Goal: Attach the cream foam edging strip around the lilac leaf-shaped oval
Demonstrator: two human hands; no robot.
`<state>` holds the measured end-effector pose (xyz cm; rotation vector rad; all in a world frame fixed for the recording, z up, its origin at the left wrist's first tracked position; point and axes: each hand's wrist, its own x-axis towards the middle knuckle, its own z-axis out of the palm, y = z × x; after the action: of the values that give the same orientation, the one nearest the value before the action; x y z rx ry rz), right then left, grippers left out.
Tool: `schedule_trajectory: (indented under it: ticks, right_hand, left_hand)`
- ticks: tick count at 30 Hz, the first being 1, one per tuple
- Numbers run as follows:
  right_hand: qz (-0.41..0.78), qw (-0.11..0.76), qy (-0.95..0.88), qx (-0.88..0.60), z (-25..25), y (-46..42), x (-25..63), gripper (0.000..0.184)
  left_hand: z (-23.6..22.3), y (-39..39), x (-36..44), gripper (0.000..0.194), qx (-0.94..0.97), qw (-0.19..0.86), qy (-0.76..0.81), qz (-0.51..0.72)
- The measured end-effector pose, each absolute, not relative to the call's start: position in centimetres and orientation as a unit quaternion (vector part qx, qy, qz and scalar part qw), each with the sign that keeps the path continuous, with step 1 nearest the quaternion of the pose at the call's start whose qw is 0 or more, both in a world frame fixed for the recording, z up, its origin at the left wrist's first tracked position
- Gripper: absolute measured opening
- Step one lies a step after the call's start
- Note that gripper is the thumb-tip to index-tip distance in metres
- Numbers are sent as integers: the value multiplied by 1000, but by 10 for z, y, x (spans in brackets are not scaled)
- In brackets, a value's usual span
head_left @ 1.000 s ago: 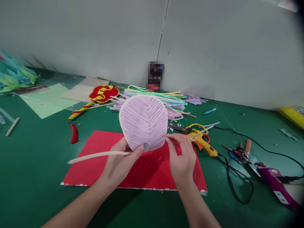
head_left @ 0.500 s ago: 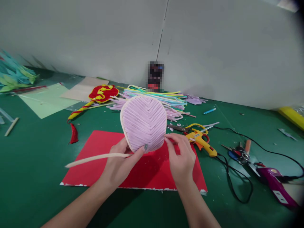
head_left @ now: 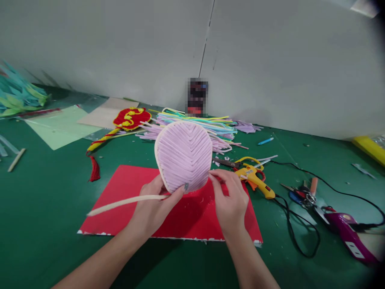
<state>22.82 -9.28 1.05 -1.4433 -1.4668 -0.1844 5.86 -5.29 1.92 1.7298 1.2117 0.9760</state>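
Observation:
A round fan-shaped panel (head_left: pixel 185 156) of pale purple pipe cleaners, laid in a V pattern with a cream edging, is held upright above a red board (head_left: pixel 120 188). My left hand (head_left: pixel 155 204) grips its lower left edge, thumb on the front and the other fingers partly hidden behind. From that edge a loose cream pipe cleaner (head_left: pixel 123 202) sticks out to the left. My right hand (head_left: pixel 230 196) pinches the lower right edge between thumb and index finger.
Behind lies a heap of coloured pipe cleaners (head_left: pixel 222 130), with a red and yellow fan (head_left: pixel 132 119) to its left. On the right are scissors (head_left: pixel 225 162), a yellow glue gun (head_left: pixel 254 176) with a black cord, keys (head_left: pixel 305 196) and a purple-handled tool (head_left: pixel 345 228).
The panel and the loose cream pipe cleaner have shifted very slightly to the right. Both hands keep the same hold.

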Motion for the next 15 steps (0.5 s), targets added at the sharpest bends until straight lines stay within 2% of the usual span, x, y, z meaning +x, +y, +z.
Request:
schedule_trajectory:
  ticks: [15]
  right_hand:
    - [-63,507,-604,-612,9,-94,228,12]
  left_hand:
    - [20,-54,59,19,697,378,469,388]
